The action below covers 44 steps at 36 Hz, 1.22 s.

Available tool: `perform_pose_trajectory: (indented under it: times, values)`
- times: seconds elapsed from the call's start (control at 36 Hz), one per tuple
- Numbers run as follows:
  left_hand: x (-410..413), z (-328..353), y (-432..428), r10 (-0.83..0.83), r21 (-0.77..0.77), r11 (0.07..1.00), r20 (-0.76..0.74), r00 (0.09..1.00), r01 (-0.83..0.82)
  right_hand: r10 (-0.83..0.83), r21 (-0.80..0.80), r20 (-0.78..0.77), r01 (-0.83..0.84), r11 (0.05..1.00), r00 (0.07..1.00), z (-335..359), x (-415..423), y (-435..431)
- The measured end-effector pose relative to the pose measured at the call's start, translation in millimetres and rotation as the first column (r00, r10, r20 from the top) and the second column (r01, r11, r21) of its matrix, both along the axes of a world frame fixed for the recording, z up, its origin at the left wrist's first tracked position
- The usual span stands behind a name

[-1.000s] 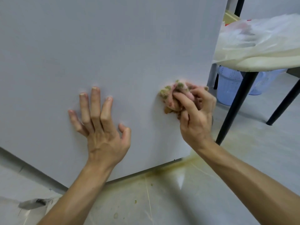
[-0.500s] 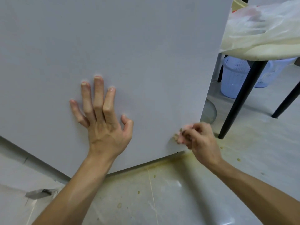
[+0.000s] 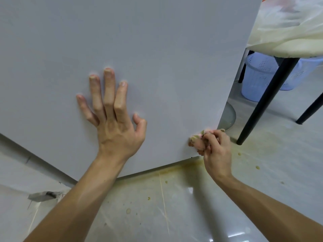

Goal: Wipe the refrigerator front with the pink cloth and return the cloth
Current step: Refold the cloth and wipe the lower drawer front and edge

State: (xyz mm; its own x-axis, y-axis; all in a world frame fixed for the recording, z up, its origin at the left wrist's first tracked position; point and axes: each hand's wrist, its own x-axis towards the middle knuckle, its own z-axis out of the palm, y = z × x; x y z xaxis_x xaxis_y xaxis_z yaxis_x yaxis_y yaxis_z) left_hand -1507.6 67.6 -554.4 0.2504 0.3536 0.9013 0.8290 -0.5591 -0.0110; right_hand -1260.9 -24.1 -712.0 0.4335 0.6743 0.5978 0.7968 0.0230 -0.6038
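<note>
The pale grey refrigerator front point(image 3: 139, 49) fills most of the view. My left hand point(image 3: 113, 119) lies flat against it with fingers spread, low on the panel. My right hand point(image 3: 216, 152) grips the bunched pink cloth point(image 3: 196, 142), stained brownish-green, and holds it against the panel's lower right corner, just above the bottom edge. Most of the cloth is hidden inside my fingers.
A table with a pale plastic cover point(image 3: 288, 32) stands to the right on black legs point(image 3: 267, 100). A blue perforated basket point(image 3: 258, 77) sits on the floor behind it. The glossy floor point(image 3: 174, 198) below the refrigerator has yellowish stains and drips.
My right hand carried the cloth down the panel from mid-height to the lower right corner. My left hand stayed pressed in place.
</note>
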Motion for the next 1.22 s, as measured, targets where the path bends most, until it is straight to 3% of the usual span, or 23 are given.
perform_pose_trajectory:
  times: [0.17,0.31,0.44,0.53,0.64,0.86,1.22]
  values:
    - [1,-1,0,-0.002,-0.002,1.0,0.001,1.0,0.002,-0.008,-0.153,-0.016,0.005,0.988,1.0,-20,-23,-5]
    - [-1,2,-2,-0.017,-0.005,1.0,-0.001,1.0,0.017,-0.006,-0.256,-0.19,-0.044,0.966,0.982,-30,-23,-10]
    - [-10,3,-2,-0.024,-0.011,1.0,-0.03,0.999,0.024,-0.256,-0.214,-0.386,0.184,0.959,0.886,-10,-17,2]
    - [-12,4,-2,-0.029,-0.005,1.0,-0.037,0.999,0.029,-0.325,-0.189,-0.496,0.266,0.945,0.805,4,-19,9]
    - [-11,3,-2,-0.031,-0.014,0.999,-0.032,0.999,0.031,-0.324,-0.166,-0.513,0.279,0.946,0.795,1,-27,8]
    - [-6,1,0,-0.027,0.0,1.0,-0.011,1.0,0.027,-0.379,-0.277,-0.541,0.266,0.923,0.751,-24,-30,5]
    - [-11,1,2,-0.045,0.006,0.999,-0.023,0.999,0.045,-0.533,-0.478,-0.783,0.238,0.846,0.321,-35,-58,31]
